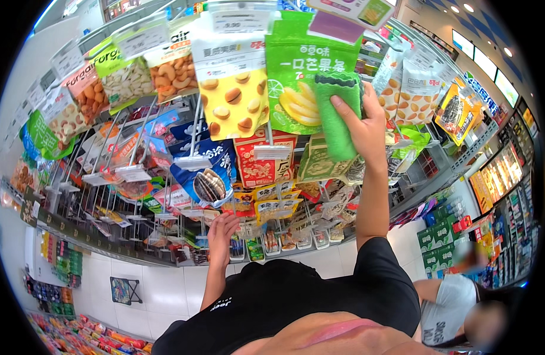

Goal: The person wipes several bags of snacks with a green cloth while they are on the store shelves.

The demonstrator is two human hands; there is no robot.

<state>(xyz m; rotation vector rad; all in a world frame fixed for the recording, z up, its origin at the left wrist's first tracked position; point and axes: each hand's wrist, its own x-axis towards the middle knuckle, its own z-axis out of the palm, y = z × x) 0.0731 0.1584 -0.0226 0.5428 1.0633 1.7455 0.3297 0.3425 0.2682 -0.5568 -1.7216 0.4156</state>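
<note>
My right hand (365, 120) grips a folded green cleaning cloth (339, 120), raised in front of a green bag of dried mango strips (294, 57). The cloth covers the bag's lower right side. Left of that bag hangs a yellow and white pouch of nuts (232, 88). My left hand (221, 230) is low, its fingers loosely apart and nothing seen in it. It is nearest to a blue bag of sunflower seeds (206, 175) and to small snack packs on the lower hooks. A red packet (265, 162) hangs between the two hands.
Metal display hooks with price-tag holders (272, 152) stick out towards me. More nut bags (126, 84) hang along the curved rack. A folding stool (126, 290) stands on the tiled floor behind me. Another person in a grey shirt (450, 306) is close at the right.
</note>
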